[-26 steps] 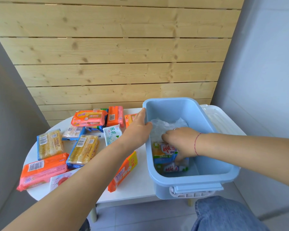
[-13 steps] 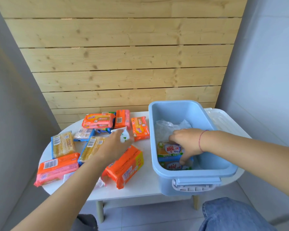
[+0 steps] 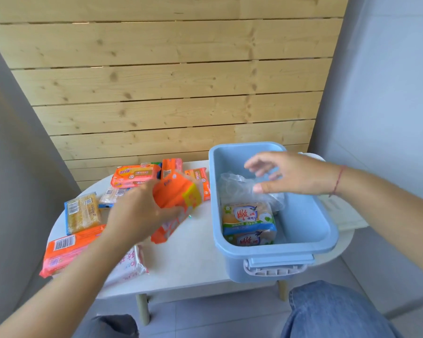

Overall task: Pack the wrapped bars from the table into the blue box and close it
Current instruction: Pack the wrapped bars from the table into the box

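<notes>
On the white table the blue box sits open, 2 wrapped bars at its near end. My left hand grips an orange pack, tilted, beside the box. I judge it blocky, hefty and slick-filmed, best clasped across its width. My right hand hovers over the box, spread and empty.

Bright, even daylight with soft shadows; wide-angle bending at the edges, motion blur on the left hand.
</notes>
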